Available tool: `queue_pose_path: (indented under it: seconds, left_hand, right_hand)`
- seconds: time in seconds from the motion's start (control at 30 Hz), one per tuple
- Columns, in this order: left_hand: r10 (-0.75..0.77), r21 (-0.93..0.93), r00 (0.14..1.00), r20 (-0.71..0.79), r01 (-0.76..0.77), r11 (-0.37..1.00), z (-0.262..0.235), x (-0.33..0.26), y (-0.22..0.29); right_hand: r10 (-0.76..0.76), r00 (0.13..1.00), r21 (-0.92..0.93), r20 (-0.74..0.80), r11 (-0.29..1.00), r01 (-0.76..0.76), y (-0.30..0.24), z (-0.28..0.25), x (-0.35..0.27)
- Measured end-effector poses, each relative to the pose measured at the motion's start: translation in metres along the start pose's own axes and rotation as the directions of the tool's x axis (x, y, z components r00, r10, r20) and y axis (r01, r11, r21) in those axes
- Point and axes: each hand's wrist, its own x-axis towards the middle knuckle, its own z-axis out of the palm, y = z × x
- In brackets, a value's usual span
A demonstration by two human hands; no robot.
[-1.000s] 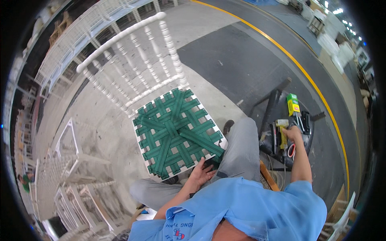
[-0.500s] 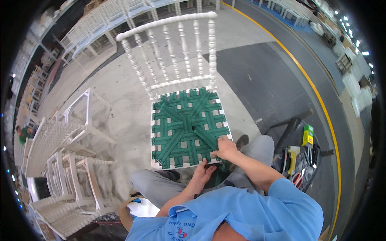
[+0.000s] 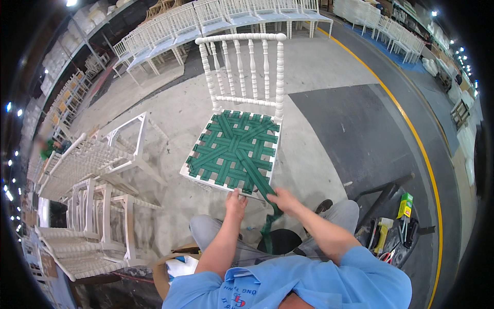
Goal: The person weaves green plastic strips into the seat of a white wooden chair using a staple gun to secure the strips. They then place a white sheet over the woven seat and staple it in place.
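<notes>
A white chair (image 3: 281,77) with turned back spindles stands in front of me. Green straps (image 3: 216,149) are woven across its seat frame, with diagonal straps crossing over the weave. From near the crossing, one green strap (image 3: 256,172) runs over the front right of the seat toward me. My right hand (image 3: 284,200) pinches this strap just past the front edge, and its loose tail (image 3: 267,229) hangs down between my knees. My left hand (image 3: 235,204) grips the front rail of the seat, its fingertips partly hidden there.
White unfinished chairs (image 3: 103,221) lie stacked on the left. At my right, a black stool-like surface holds scissors (image 3: 386,256), a yellow-handled tool (image 3: 381,236) and a green-yellow box (image 3: 405,205). Rows of white chairs (image 3: 206,20) line the back. Another person (image 3: 49,149) is at far left.
The chair has turned and sits farther from me. My right hand has drawn the strap out past the front edge, and my left hand has moved left along the front rail.
</notes>
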Motion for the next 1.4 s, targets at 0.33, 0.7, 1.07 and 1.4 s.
queue_pose_path:
  seconds: [0.33, 0.7, 1.07, 1.4]
  left_hand:
    - [-0.344, 0.253, 0.888, 0.306, 0.272, 0.928, 0.043, -0.068, -0.059]
    - [-0.420, 0.116, 0.796, 0.436, 0.413, 0.903, 0.035, -0.048, -0.042]
    - [0.076, -0.031, 0.879, -0.470, -0.103, 0.994, 0.010, 0.089, -0.013]
    - [-0.025, -0.192, 0.775, -0.631, -0.125, 0.973, 0.067, 0.140, -0.020]
  right_hand:
    - [0.101, 0.981, -0.052, 0.167, 0.994, -0.093, 0.047, -0.019, -0.101]
    - [0.251, 0.879, 0.471, 0.405, 0.767, -0.435, -0.056, 0.037, 0.121]
    - [0.082, 0.995, 0.059, -0.057, 0.995, -0.079, -0.006, 0.078, 0.119]
    - [-0.032, 0.976, -0.147, -0.216, 0.989, 0.000, 0.065, 0.050, 0.055]
